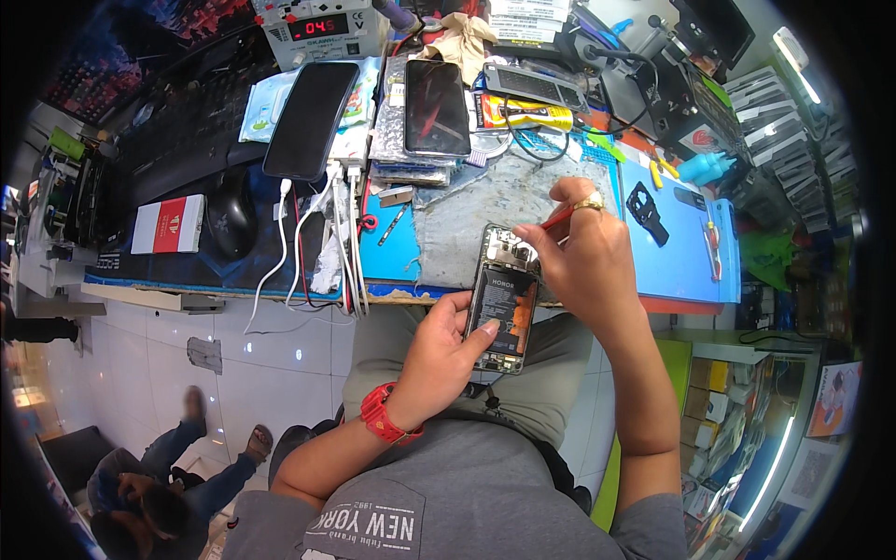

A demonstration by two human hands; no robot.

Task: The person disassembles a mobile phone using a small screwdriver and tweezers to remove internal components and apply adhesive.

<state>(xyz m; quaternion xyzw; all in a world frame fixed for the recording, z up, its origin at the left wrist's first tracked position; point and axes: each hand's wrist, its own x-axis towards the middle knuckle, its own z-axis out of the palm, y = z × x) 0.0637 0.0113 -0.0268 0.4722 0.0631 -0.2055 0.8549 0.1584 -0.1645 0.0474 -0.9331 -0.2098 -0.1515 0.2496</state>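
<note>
My left hand (442,353) grips an opened phone (505,245) by its left side and lower part, thumb on its face. The back cover is off, so the dark battery (498,303) and the bare parts at the top end show. The phone is tilted over my lap at the bench's front edge. At its top right corner, my right hand (593,257) is closed around a thin red tool (557,219). Fingers hide most of that tool, and I cannot make out its tip. A black plastic phone part (646,215) lies right of my right hand.
A worn grey mat (457,229) lies beyond the phone. Two dark-screened phones, one left (312,121) and one central (437,107), rest farther back. White cables (355,243) hang over the front edge. A mouse (231,213), yellow pliers (658,175) and a power supply (320,28) surround the work area.
</note>
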